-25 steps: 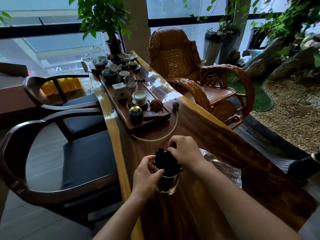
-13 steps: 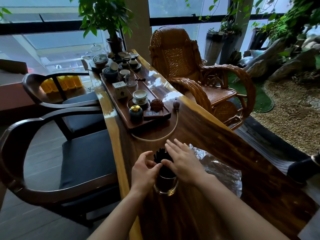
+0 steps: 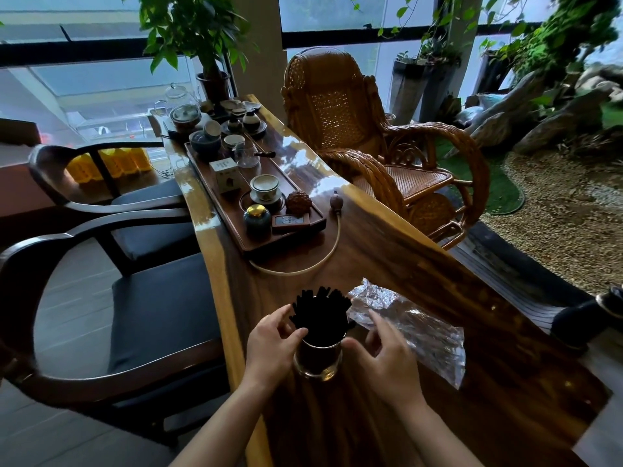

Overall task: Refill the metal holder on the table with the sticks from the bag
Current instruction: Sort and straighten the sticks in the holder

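A shiny metal holder (image 3: 317,360) stands upright near the front of the long wooden table (image 3: 387,237). A thick bunch of black sticks (image 3: 320,315) fills it and fans out above the rim. My left hand (image 3: 271,338) is at the holder's left side, fingertips touching the sticks near the rim. My right hand (image 3: 387,355) hovers just right of the holder, fingers spread, holding nothing. A crumpled clear plastic bag (image 3: 414,328) lies flat on the table behind and right of my right hand.
A wooden tea tray (image 3: 236,227) with cups, jars and a small box runs along the table's far half, a pale hose (image 3: 323,257) curving from it. Two dark armchairs (image 3: 101,298) stand to the left, a rattan rocking chair (image 3: 371,146) to the right.
My right hand came off the top of the sticks and drew back to the holder's right side with fingers apart. The left hand stayed at the holder's left.
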The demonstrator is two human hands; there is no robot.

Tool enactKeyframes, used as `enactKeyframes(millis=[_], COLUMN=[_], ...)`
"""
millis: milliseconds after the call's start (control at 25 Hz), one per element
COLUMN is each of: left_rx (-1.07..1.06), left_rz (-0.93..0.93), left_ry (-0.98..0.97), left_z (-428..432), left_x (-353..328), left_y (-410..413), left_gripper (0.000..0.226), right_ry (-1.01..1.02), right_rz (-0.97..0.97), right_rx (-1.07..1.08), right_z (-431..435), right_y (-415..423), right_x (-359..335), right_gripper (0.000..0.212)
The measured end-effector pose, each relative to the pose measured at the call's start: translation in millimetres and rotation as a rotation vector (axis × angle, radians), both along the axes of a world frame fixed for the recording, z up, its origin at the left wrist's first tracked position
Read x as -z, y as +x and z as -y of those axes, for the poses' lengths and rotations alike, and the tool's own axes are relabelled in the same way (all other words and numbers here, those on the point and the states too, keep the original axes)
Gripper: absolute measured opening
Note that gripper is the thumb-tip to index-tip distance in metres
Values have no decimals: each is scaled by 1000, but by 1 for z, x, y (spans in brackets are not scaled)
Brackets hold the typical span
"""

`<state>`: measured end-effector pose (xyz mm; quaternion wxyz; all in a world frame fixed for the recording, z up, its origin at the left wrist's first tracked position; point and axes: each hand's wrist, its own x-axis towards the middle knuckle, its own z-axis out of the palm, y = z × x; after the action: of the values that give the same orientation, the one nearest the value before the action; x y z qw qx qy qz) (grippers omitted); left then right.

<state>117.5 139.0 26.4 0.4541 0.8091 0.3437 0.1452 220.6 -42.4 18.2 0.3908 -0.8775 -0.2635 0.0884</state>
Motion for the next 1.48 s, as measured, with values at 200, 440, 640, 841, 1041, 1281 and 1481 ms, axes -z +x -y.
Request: enactKeyframes(millis=[200,440,640,841,1041,1281,1481], left_rx=[18,53,111,144,132,50,-12], left_rz=[-1,-61,-101,-128,-175,-143,-98], left_ry=[-11,-39,-98,-143,-165,-36,-26], left_z=[-6,-13,-19,-22,-31,-16,-11], left_x=[-6,-15,-19,-24,-33,-22,-12], left_y=[9,25,35,40,41,31,22], left_gripper=[62,63,42,27,20,68,66], right_ry=[-38,-92,-202,-220,-269,-127,60], right_rz=[-23,-117,-153,-141,-195,-100,-112], right_rx=[-90,4,-103,-170,-175,-85,-28], right_z=[-32,-66,-82,-87,-99,-95,-73], right_y=[10,46,57,52,55,45,43], right_x=[-3,-16,-20,-26,-33,-22,-11], right_gripper=[63,52,20,12,17,31,36])
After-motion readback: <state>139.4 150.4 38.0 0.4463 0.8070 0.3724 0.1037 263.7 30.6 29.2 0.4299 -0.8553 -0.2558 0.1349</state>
